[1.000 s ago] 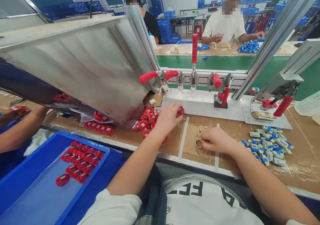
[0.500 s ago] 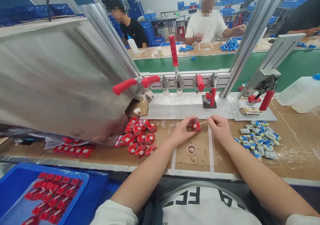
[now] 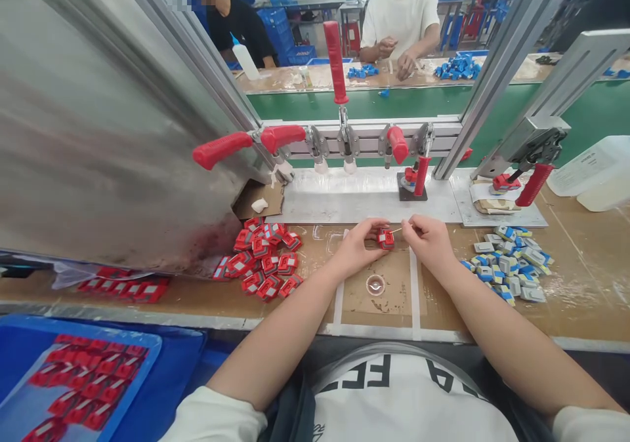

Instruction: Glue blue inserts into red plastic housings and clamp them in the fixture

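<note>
My left hand [image 3: 363, 245] holds a small red plastic part [image 3: 385, 239] between thumb and fingers above the bench. In my right hand [image 3: 429, 240] a thin pale stick [image 3: 398, 230] is pinched, its tip at the red part. Whether the tip touches it I cannot tell. Just below the hands, a small round dish [image 3: 375, 285] sits on a cardboard sheet [image 3: 394, 304]. To the left lies a pile of red parts [image 3: 268, 255]; to the right, a pile of grey, blue and yellow parts [image 3: 512, 263].
Red-handled toggle clamps [image 3: 344, 134] line a metal rail behind my hands. Another clamp [image 3: 534, 183] stands at right beside plastic jugs [image 3: 590, 170]. A large metal housing [image 3: 123, 140] fills the left. A blue tray [image 3: 152, 363] holds red parts. People sit across the bench.
My view has tipped downward slightly. Both hands keep their hold, with the stick still at the red part. The co-worker opposite has brought an outstretched hand in to the bench.
</note>
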The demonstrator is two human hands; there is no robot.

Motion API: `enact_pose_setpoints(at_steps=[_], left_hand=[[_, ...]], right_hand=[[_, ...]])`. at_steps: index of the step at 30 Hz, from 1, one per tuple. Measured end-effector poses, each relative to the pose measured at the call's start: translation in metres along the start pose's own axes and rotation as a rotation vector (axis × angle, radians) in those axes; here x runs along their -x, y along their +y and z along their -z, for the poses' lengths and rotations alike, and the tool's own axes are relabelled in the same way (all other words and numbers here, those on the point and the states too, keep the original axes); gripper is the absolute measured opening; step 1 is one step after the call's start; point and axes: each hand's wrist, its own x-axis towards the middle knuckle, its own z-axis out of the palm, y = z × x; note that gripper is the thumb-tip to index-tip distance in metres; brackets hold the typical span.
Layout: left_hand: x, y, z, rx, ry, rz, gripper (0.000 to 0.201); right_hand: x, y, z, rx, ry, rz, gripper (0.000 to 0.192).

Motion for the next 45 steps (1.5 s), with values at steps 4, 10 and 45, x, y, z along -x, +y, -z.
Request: enact_pose_setpoints(at_steps=[4, 10, 45], left_hand=[[0.000, 0.003, 0.001, -0.034, 0.004, -0.031, 0.051], [0.000, 0.004, 0.003, -0.145, 0.021, -0.082, 0.047], [-0.003, -0.004, -0.002, 0.128, 0.033, 0.030, 0.050]], right_hand=[[0.001, -0.002, 0.002, 0.038, 0.021, 0.067, 0.037], [0.010, -0.014, 0.009, -0.173, -0.275, 0.263, 0.040], [0.003, -0.008, -0.002, -0.101, -0.062, -0.068, 0.039]])
